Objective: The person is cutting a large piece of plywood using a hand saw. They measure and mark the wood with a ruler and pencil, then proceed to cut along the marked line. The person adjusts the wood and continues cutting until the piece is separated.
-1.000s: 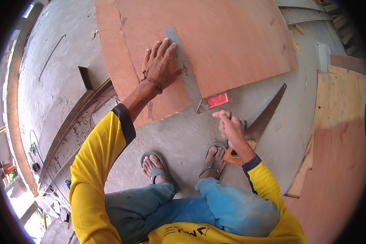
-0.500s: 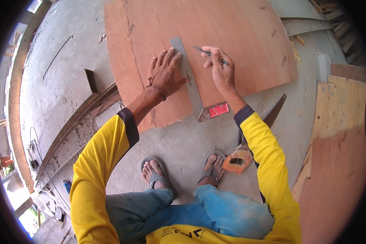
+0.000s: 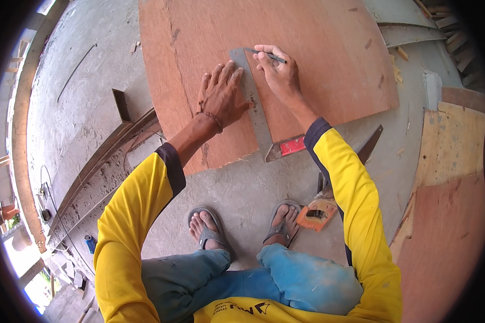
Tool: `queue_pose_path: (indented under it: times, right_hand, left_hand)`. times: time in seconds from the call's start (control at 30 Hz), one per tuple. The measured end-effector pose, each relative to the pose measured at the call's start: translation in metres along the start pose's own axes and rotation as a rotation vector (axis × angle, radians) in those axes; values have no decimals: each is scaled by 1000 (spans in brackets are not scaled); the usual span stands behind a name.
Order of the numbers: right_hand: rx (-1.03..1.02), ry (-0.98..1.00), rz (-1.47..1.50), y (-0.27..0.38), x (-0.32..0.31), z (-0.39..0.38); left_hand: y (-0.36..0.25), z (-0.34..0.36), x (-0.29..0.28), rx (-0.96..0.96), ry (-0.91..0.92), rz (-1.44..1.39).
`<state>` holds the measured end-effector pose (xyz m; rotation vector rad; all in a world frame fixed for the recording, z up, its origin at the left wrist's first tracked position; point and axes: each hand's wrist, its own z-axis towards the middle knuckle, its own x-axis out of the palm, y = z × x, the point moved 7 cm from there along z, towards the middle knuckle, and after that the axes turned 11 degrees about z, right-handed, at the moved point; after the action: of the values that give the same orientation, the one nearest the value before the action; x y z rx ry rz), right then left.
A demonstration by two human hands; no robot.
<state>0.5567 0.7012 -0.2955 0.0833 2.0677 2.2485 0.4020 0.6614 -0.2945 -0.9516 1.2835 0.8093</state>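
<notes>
A large reddish plywood sheet (image 3: 328,70) lies in front of me. Across it rests a try square, its grey metal blade (image 3: 260,121) pointing away from me and its red-faced stock (image 3: 292,146) against the sheet's near edge. My left hand (image 3: 220,97) lies flat with fingers spread, pressing on the plywood and the blade's left side. In my right hand (image 3: 279,74) a dark pencil (image 3: 278,58) is pinched, its tip by the right edge of the blade near the far end.
Beside my right foot lies a handsaw with an orange handle (image 3: 316,214), its blade partly behind my sleeve. More plywood pieces (image 3: 447,226) lie at the right. On the left are a metal channel (image 3: 105,132) and a blue can (image 3: 89,244) on the concrete floor.
My right hand has moved left and away from me, bringing the pencil tip from open plywood to the blade's far end. The left hand stays on the try square.
</notes>
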Motion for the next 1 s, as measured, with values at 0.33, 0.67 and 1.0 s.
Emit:
queue_pose_path:
  times: [0.33, 0.67, 1.0]
  right_hand:
    - [-33, -17, -68, 4, 1, 3]
    - [-175, -17, -267, 18, -3, 8]
    - [-226, 39, -491, 45, -14, -56]
  left_hand:
    - [1, 0, -2, 27, -46, -7]
    - [0, 1, 0, 68, -100, -15]
    - [0, 2, 3, 55, -78, 44]
